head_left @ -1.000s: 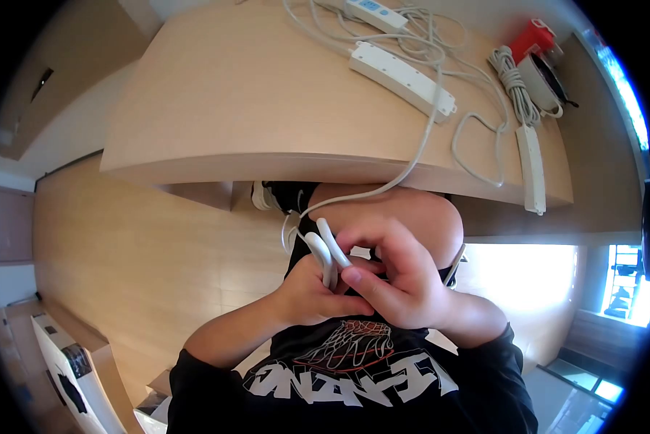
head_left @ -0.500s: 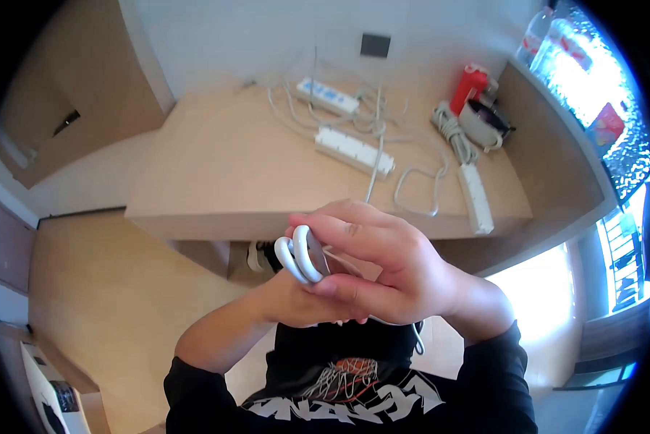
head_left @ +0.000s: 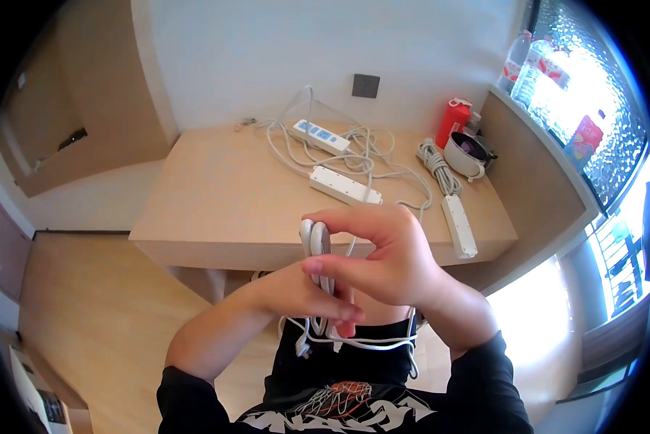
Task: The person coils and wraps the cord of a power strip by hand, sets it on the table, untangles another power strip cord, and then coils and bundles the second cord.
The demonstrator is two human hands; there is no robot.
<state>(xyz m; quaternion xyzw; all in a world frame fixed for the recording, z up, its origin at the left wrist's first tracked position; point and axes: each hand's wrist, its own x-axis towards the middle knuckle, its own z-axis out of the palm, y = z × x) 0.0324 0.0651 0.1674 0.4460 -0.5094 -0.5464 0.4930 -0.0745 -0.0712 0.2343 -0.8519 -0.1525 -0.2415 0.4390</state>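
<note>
A white power cord (head_left: 315, 239) is folded into tight loops between my hands, in front of the desk edge. My right hand (head_left: 383, 249) curls round the upper part of the loops, with thumb and fingertips on them. Below it, my left hand (head_left: 307, 295) grips the lower part, its fingers partly hidden behind my right hand and the cord. A white plug (head_left: 303, 349) dangles under my left hand, and more cord hangs over my lap. One strand runs up toward a white power strip (head_left: 345, 186) on the desk.
On the desk (head_left: 216, 195) lie another power strip (head_left: 321, 136) with blue sockets, tangled cords, and a third strip (head_left: 459, 226) with its cord bundled. A red bottle (head_left: 452, 123) and a white pot (head_left: 464, 155) stand at the back right. Plastic bottles (head_left: 531, 69) sit on the ledge.
The loops have turned more upright, and my right hand has turned with them. The plug has come into view beneath my hands. The camera view has shifted, so the desk appears lower.
</note>
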